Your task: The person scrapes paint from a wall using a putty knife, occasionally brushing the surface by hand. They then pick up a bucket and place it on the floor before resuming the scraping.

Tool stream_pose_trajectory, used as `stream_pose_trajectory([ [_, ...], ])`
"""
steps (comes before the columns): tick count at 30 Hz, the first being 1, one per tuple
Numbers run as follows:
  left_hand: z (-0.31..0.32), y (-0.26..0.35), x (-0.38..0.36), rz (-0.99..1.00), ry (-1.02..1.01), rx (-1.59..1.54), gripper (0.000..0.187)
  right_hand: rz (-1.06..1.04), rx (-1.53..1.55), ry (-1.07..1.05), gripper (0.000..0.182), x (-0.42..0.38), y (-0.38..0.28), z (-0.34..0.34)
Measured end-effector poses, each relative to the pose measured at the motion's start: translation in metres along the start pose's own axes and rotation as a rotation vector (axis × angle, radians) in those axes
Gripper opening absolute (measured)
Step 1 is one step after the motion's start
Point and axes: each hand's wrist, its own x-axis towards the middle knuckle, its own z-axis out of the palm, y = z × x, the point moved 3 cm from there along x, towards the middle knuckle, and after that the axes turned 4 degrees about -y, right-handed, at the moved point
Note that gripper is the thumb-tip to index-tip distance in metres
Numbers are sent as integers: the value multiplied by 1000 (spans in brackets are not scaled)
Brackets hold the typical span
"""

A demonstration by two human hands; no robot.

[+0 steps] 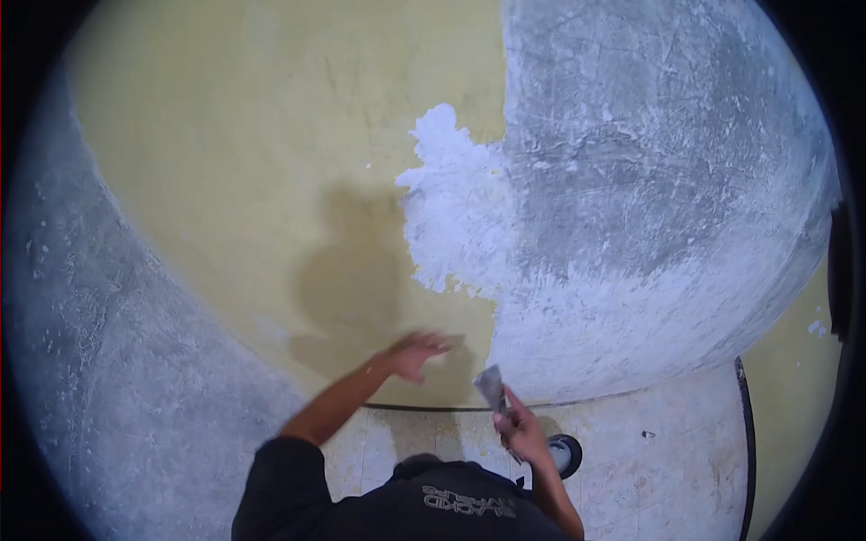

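My right hand (521, 431) is wrapped round a putty knife (490, 388), its flat grey blade pointing up towards the wall. My left hand (419, 354) is raised in front of the yellow part of the wall (244, 180), to the left of the blade. Its fingers look stretched out and the thumb stands apart, though motion blurs them. Above both hands is a patch of white putty (456, 207) with ragged edges on the yellow paint. It adjoins a grey, rough section (622, 171) with whitish smears along its lower part.
A round black-rimmed container (566, 455) stands on the pale, stained floor (667, 451) beside my right forearm. A dark strip (433, 408) runs along the foot of the wall. Grey plaster (108, 361) covers the left side. A dark brown object (840, 270) is at the right edge.
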Motion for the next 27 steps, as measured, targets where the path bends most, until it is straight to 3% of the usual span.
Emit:
stream_pose_trajectory([
  [1, 66, -22, -7, -261, -205, -415, 86, -4, -52, -29, 65, -2, 7, -1],
  [2, 114, -29, -34, -518, -312, -1358, 74, -7, -102, -51, 65, -4, 16, 1],
  [3, 196, -41, -48, -729, -336, -1458, 67, 45, -97, -49, 66, -7, 23, 1],
  [4, 232, -37, -74, -710, -330, -1452, 67, 100, -101, -46, 66, -12, 30, 0],
  [6, 274, -19, -125, -661, -639, -230, 74, 227, -15, 17, 65, -21, 33, 2],
  [8, 233, 0, -162, -936, -159, -701, 88, 232, -28, 45, 64, -16, 43, -1],
  [9, 229, 9, -176, -928, -176, -705, 88, 82, -288, 99, 64, -5, 52, -7],
  [10, 226, 12, -190, -989, -53, -880, 92, -69, -547, 150, 63, -2, 55, -7],
  [11, 221, 14, -198, -1044, 81, -1053, 96, -159, -560, 188, 59, 3, 25, -4],
  [13, 187, 27, -209, -980, 160, -952, 94, -129, -641, 261, 54, 20, -23, -7],
  [15, 159, 22, -205, -875, 430, -861, 85, -274, -698, 369, 51, 40, -77, -9],
  [16, 148, 16, -203, -861, 421, -863, 85, -355, -736, 434, 50, 50, -107, -10],
  [18, 115, 5, -196, -801, 634, -776, 77, -570, -747, 571, 51, 68, -159, -11],
  [21, 85, -6, -180, -666, 725, -862, 72, -729, -774, 715, 51, 91, -223, -17],
  [24, 63, 9, -173, -586, 663, -903, 70, -820, -822, 798, 52, 112, -266, -20],
  [27, 96, 16, -172, -539, 625, -977, 70, -792, -884, 838, 53, 114, -278, -16],
])
